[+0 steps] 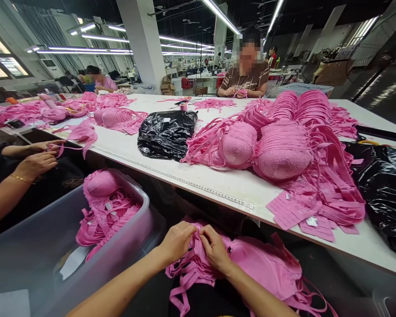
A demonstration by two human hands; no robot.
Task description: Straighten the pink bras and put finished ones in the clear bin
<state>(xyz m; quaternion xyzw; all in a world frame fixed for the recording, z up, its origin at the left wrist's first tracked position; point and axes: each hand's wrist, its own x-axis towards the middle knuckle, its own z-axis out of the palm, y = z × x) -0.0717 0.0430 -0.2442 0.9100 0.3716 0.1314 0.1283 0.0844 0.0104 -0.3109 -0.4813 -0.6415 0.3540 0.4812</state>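
Observation:
A pink bra [264, 264] lies across my lap, its straps hanging down in front and its cup spread to the right. My left hand [178, 240] pinches the gathered pink fabric near its upper edge. Close beside it, my right hand [214, 246] has thumb and fingers closed on the same bra. The fingertips of both hands nearly meet, and what small part lies between them is hidden. On the table above my hands sits a large stack of pink bras [284, 147], with straps and pink tags [293, 209] lying at its front.
A long white table [224, 189] has a measuring tape [171, 176] along its edge. Black plastic bags [166, 134] lie on it. To my left stands a clear plastic bin [141, 198] holding bras. A co-worker's hands [36, 163] hold a strap; another person [247, 75] works opposite.

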